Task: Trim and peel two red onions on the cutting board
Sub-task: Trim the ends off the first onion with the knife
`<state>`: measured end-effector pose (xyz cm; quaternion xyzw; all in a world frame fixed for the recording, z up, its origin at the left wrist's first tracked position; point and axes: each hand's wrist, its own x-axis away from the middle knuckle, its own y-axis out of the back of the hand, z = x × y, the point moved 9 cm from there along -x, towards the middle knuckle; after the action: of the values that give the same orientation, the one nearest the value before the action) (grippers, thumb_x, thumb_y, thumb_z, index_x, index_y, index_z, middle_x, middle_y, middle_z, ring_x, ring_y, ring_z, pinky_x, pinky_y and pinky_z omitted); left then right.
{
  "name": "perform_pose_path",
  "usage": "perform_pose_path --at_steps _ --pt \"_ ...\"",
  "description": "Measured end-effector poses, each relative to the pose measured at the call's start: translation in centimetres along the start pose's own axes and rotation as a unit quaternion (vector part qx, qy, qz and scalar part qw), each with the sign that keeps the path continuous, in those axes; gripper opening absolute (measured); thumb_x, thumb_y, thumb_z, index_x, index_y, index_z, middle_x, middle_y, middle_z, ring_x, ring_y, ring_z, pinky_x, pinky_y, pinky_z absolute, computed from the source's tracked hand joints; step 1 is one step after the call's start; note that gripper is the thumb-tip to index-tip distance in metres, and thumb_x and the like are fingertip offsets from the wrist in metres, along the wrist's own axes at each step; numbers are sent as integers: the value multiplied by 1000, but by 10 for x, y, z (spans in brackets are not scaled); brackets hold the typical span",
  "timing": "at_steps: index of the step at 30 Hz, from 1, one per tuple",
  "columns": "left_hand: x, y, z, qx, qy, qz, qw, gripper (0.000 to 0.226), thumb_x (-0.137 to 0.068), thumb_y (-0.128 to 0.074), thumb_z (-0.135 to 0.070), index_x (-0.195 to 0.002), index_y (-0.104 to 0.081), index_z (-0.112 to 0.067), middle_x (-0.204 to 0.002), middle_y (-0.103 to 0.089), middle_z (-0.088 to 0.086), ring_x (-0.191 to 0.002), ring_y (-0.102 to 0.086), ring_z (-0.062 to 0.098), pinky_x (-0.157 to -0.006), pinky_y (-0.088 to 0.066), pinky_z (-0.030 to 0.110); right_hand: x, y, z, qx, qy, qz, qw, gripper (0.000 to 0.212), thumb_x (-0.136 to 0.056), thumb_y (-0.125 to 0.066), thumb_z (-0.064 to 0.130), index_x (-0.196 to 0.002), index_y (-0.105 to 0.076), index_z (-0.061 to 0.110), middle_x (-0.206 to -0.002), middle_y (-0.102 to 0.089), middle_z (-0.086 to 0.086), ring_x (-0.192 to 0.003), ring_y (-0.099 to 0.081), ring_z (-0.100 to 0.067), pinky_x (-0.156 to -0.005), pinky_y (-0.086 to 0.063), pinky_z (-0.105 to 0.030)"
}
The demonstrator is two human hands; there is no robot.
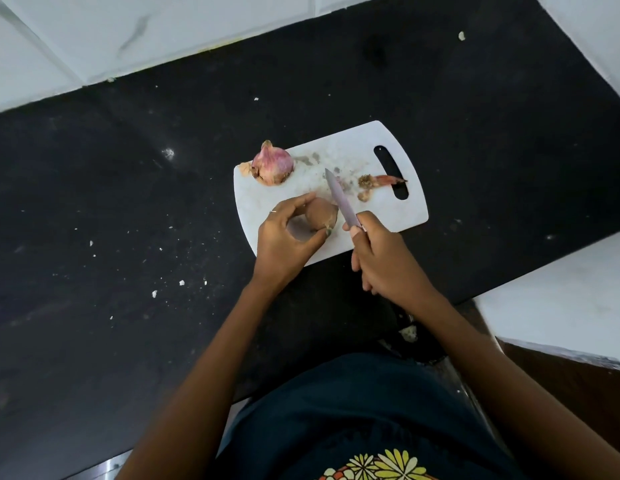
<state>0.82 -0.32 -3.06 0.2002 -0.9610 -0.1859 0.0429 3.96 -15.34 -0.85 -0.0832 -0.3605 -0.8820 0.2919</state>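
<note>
Early stage: left hand [284, 237] fingers curl round one onion [319, 216] on cutting board [398, 209], right hand [381, 258] grips knife [339, 199]; trimmed scraps [374, 183] lie nearby, second onion [272, 164] unpeeled at board's far corner

Black table [128, 202], frame centre; white cutting board [388, 206] lies on it; pale crumbs [181, 282] scattered lower left.

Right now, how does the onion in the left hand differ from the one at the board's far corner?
The held onion is gripped by the left hand, beside the knife; the far onion lies free. The held one looks dull brown, the far one pink-purple and bright. Both are over the cutting board, skins on.
</note>
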Motion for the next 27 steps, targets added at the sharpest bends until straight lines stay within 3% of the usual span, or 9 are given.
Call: perform_pose_path --at_steps 3,6,9,12,14,17,23,27 --pt "0 1 -3 -12 -4 -7 1000 53 -73 -81 -16 -123 -62 -12 -115 -63 -2 -103 -61 5 -93 -48 18 1 -4 5 71 12 -1 997 22 -103 -31 28 -109 -45 13 -78 -62 -11 -64 -59 -25 -63 -53 -50" --pt "-2 -2 -5 -21 -2 -2 1000 53 -73 -81 -18 -123 -63 -11 -113 -61 -4 -105 -61 8 -93 -53 27 1 -3 6 125 1 -9 992 24 -103 -31 26 -116 -45 11 -98 -66 -12 -85 -63 -30 -73 -52 -48" --pt "-4 -5 -8 -30 -15 -4 999 53 -71 -78 -22 -121 -65 -11 -109 -59 -9 -108 -61 13 -90 -55 41 2 -1 5 166 -5 -13 986 19 -103 -33 21 -115 -43 10 -98 -64 -14 -89 -61 -34 -68 -48 -43" --pt "-5 -5 -11 -44 -29 -21 998 50 -70 -81 -16 -118 -66 -10 -105 -59 -9 -105 -61 15 -91 -53 39 2 -1 5 208 -26 -5 978 20 -100 -36 10 -119 -42 10 -108 -63 -15 -97 -60 -35 -66 -38 -37" --pt "-6 -5 -10 -40 -27 -28 998 50 -69 -82 -15 -116 -67 -11 -105 -59 -9 -103 -62 14 -91 -53 38 0 -2 6 231 -40 4 972 25 -96 -37 4 -121 -42 8 -116 -62 -15 -101 -59 -36 -67 -38 -37" --pt "-7 -7 -9 -25 -18 -25 999 50 -67 -80 -17 -116 -68 -13 -106 -60 -12 -104 -62 12 -90 -55 39 -6 -2 6 232 -53 15 971 27 -93 -39 1 -119 -44 6 -110 -61 -18 -100 -59 -36 -68 -40 -37" --pt "-9 -3 -8 -50 -19 -31 998 50 -71 -82 -14 -117 -66 -11 -107 -60 -5 -97 -61 10 -90 -47 15 -7 -1 1 194 -50 30 979 24 -93 -40 2 -115 -49 9 -115 -62 -9 -97 -60 -29 -71 -45 -36" --pt "-12 -5 -7 -46 -16 -25 998 50 -71 -82 -15 -118 -66 -12 -107 -60 -4 -98 -61 11 -89 -46 12 -7 -1 5 203 -53 39 977 25 -92 -40 1 -115 -46 8 -114 -62 -11 -96 -60 -30 -72 -47 -38"
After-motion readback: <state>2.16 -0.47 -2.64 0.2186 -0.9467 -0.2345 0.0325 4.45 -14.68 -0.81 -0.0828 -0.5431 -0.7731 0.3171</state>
